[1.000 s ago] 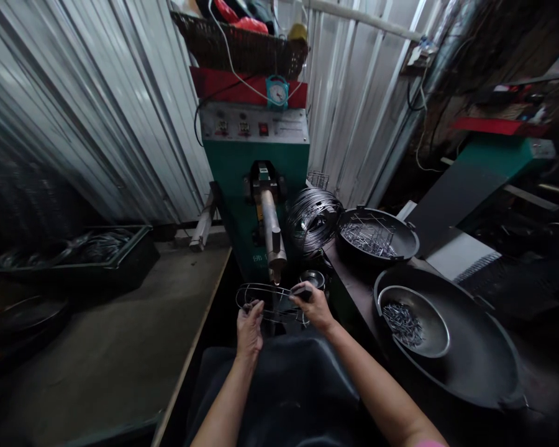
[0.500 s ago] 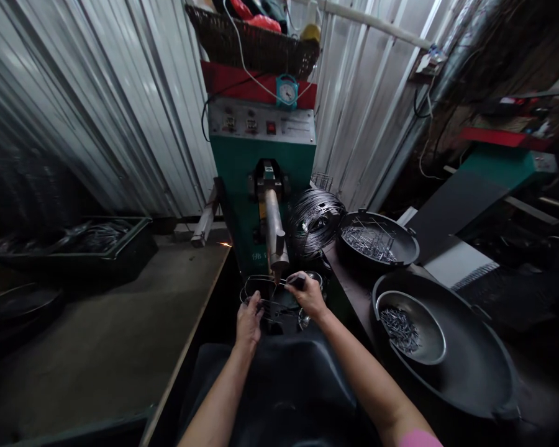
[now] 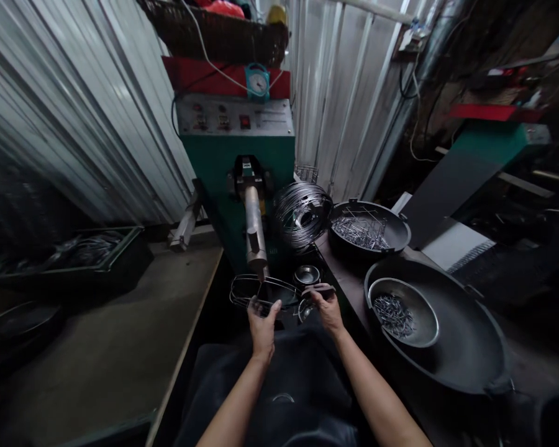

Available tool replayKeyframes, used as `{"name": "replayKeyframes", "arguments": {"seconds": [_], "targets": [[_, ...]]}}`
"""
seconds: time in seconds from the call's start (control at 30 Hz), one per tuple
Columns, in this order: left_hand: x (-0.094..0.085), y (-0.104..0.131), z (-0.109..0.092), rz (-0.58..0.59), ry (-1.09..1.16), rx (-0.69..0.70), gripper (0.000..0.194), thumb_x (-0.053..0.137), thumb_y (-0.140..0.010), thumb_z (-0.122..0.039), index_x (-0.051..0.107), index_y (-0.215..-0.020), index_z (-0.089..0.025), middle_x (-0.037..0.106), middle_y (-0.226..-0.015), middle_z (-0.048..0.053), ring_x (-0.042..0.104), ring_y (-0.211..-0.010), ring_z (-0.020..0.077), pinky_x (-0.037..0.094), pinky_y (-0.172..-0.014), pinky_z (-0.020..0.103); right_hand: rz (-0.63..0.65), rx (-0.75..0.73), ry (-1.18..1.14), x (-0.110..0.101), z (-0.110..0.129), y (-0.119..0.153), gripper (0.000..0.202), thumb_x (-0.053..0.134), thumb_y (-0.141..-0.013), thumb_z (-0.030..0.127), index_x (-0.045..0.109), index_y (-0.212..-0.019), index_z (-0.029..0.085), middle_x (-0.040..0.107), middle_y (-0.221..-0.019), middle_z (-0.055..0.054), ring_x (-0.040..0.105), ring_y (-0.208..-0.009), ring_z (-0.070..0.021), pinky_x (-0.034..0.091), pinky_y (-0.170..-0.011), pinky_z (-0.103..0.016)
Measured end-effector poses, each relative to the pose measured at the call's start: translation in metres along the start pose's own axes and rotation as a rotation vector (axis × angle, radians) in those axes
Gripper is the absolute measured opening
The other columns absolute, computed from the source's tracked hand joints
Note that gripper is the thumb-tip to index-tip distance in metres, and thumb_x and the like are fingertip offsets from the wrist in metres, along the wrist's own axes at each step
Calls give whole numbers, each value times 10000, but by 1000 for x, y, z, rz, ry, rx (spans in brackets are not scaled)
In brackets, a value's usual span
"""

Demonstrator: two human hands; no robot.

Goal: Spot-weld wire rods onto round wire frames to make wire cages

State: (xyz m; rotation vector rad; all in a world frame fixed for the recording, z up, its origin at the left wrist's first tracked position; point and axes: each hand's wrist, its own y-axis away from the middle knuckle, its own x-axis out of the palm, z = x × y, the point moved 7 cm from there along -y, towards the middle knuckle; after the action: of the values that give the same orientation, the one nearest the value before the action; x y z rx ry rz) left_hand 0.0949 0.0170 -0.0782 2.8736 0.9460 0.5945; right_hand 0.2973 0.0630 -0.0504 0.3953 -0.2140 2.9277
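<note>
My left hand [image 3: 263,332] grips the near side of a round wire frame [image 3: 233,290], with its fingers partly hidden by the wires. The frame sits beneath and around the pointed tip of a metal arm [image 3: 255,233] that reaches out of a green machine [image 3: 205,167]. Apart from the frame, to its right, my right hand [image 3: 330,313] is closed on a dark flat block [image 3: 320,290]. A small metal bowl [image 3: 307,275] stands just behind that hand. Below the block is a shiny round piece [image 3: 306,309], partly covered by the fingers.
A wire coil [image 3: 302,214] leans beside the machine. To the right are a pan [image 3: 398,239] of thin metal rods and a large wok [image 3: 470,347] holding a bowl [image 3: 428,323] of short metal pieces. A dark bin [image 3: 121,267] stands at left. A wooden edge [image 3: 186,347] runs along my left.
My right hand has moved away from the metal tip and off the wire frame, toward the right, with the dark block. A spark at left is gone. The whole view has shifted slightly.
</note>
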Motion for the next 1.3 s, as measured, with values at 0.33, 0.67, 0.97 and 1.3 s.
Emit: {"name": "replayKeyframes", "arguments": {"seconds": [0.33, 0.67, 0.97, 1.3], "targets": [[2, -4, -2, 50, 13, 80, 510, 774, -556, -283, 497, -979, -218, 497, -755, -47, 515, -693, 78, 408, -739, 231, 169, -56, 70, 13, 9, 14, 216, 683, -703, 336, 588, -851, 210, 666, -933, -37, 627, -873, -182, 459, -853, -344], [-9, -4, 6, 52, 209, -285, 389, 695, -556, -334, 491, -879, -260, 504, -815, -25, 537, -738, 122, 466, -771, 376, 350, -109, 357, 58, 36, 4, 192, 680, -669, 333, 613, -774, 187, 597, -694, 14, 558, -683, -151, 434, -670, -278], [-16, -25, 4, 8, 289, -482, 291, 621, -634, -367, 519, -877, -245, 510, -753, 0, 546, -687, 141, 480, -715, 377, 399, -219, 608, 107, 51, -13, 117, 642, -676, 291, 612, -758, 213, 602, -675, 16, 542, -651, -161, 404, -622, -268], [-20, -28, 8, 73, 218, -467, 368, 614, -679, -444, 527, -994, -275, 555, -900, 35, 581, -861, 182, 460, -774, 403, 349, -136, 478, 99, 48, -20, 142, 688, -636, 301, 626, -725, 209, 637, -703, 3, 569, -691, -169, 448, -681, -291]]}}
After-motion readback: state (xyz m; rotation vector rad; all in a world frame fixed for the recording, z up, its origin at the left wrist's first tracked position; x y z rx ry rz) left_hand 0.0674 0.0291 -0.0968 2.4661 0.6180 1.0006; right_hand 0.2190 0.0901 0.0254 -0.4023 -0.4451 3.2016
